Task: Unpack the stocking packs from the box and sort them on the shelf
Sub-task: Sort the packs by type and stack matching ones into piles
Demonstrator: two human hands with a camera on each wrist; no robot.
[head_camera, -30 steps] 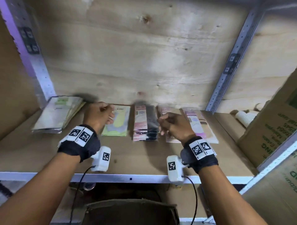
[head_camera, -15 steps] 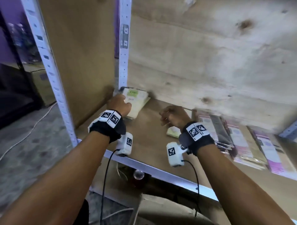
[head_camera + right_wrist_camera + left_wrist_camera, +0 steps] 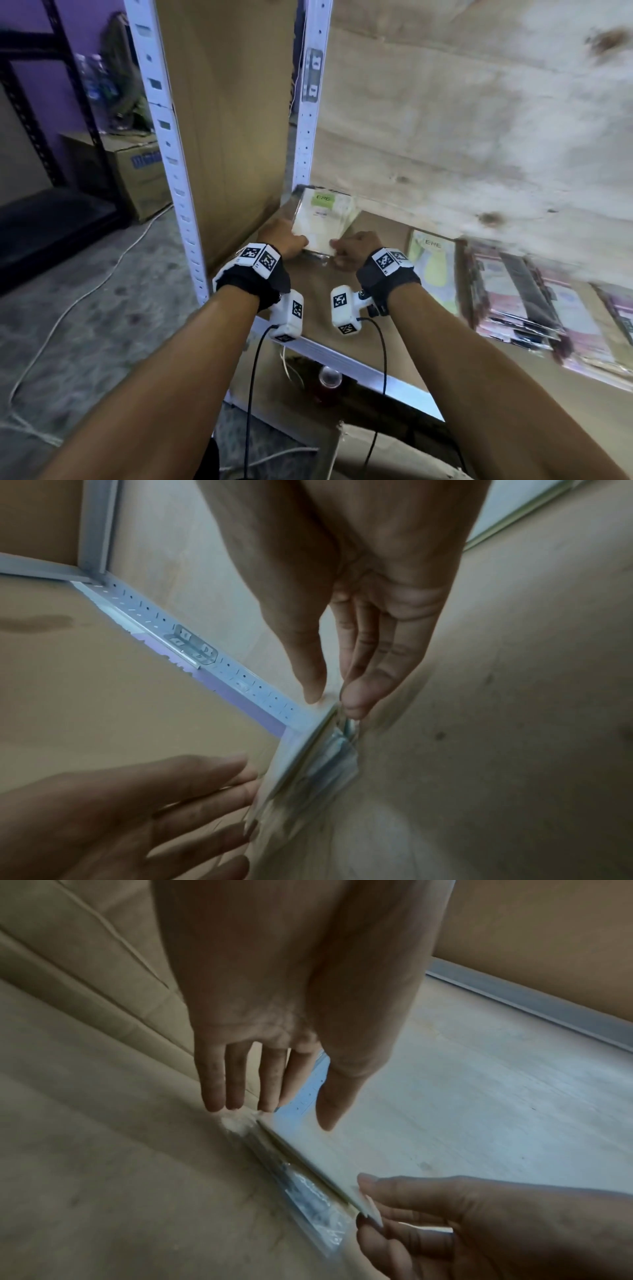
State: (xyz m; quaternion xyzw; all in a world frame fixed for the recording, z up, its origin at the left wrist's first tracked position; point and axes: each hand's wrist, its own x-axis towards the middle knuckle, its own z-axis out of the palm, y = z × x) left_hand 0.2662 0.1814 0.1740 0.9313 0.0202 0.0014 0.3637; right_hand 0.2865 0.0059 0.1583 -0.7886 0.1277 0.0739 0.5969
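At the shelf's (image 3: 342,291) far left corner, the left hand (image 3: 282,238) lays straight fingers against the pale packs' (image 3: 322,219) left side while the right hand (image 3: 352,250) pinches their near edge; light, slippery, floppy film, probably best gripped by edges

We read "ENE" on the green label of the white stocking pack (image 3: 322,219) and again on the yellow-green pack (image 3: 433,263) beside it; the cardboard box's (image 3: 137,174) blue print stays illegible.

Pack stack (image 3: 322,219) in shelf (image 3: 373,373)'s back-left corner — more packs (image 3: 513,301) rightward.
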